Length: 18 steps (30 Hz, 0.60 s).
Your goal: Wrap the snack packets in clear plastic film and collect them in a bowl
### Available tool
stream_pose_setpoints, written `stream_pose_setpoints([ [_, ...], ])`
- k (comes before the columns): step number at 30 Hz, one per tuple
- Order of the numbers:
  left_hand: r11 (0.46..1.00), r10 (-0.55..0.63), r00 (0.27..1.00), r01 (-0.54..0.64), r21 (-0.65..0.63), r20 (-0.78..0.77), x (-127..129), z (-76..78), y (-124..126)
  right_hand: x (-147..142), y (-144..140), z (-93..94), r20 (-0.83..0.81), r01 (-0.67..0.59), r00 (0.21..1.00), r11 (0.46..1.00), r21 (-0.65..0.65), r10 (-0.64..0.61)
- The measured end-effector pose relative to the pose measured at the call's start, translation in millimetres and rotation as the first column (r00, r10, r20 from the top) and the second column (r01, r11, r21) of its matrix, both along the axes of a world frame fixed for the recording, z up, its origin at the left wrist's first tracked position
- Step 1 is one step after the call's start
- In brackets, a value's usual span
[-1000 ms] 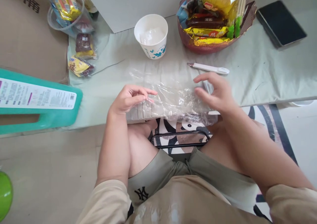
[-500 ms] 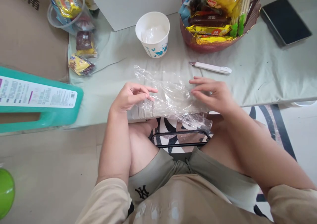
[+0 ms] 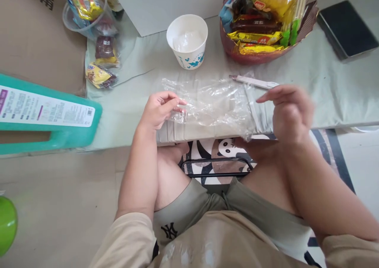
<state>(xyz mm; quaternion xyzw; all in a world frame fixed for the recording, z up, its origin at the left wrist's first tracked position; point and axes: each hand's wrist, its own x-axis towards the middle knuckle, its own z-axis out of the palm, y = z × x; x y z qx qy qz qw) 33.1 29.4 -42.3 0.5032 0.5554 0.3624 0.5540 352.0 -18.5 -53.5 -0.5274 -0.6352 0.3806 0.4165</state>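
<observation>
A clear plastic bag (image 3: 211,104) lies crumpled flat near the front edge of the pale green cloth-covered table (image 3: 334,90). My left hand (image 3: 160,109) pinches the bag's left edge between thumb and fingertips. My right hand (image 3: 288,110) hovers at the bag's right end, fingers together and blurred; whether it grips the plastic I cannot tell. A white utility knife (image 3: 254,81) lies just beyond the bag, partly under its far edge.
A white paper cup (image 3: 187,43) with clear wrap inside stands behind the bag. A red basket of snacks (image 3: 263,19) sits back right, a black tablet (image 3: 346,23) far right. Snack packets (image 3: 99,74) and a clear tub (image 3: 84,11) lie back left. A teal stool (image 3: 47,118) stands left.
The right hand has swung from the bag's middle out to its right end, and the bag now lies spread wider to the right, over the knife's near end. The left hand keeps its pinch.
</observation>
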Motion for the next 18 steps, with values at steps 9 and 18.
stream_pose_setpoints([
  [9,0.999,0.033,0.999,-0.034,0.039,0.03,-8.3,-2.0,6.7,-7.3,8.3,-6.8,-0.002,0.013,1.0,0.996,0.085,-0.013],
  [18,0.989,0.023,0.999,-0.027,0.145,0.032,-13.7,-7.4,-0.6,-4.3,4.8,-8.4,-0.179,0.233,0.96,0.969,0.086,-0.215],
])
